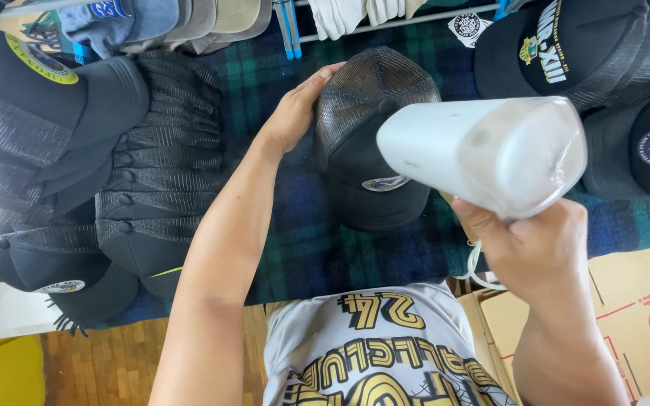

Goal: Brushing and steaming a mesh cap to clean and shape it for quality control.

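Left hand (295, 113) fingers flat on black mesh cap (370, 143), right hand (528, 248) fingers gripping white bottle (483, 150)

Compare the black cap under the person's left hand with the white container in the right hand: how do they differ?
The black cap lies on the plaid cloth; the white container is held up, tilted sideways. The cap is dark, with mesh at the back; the container is pale and smooth. The left hand rests on the cap; the right hand grips the container. Each has one hand on it.

Bright, even daylight; harsh white glare at the left edge; soft shadows; the near white bottle (483, 154) looks slightly blurred.
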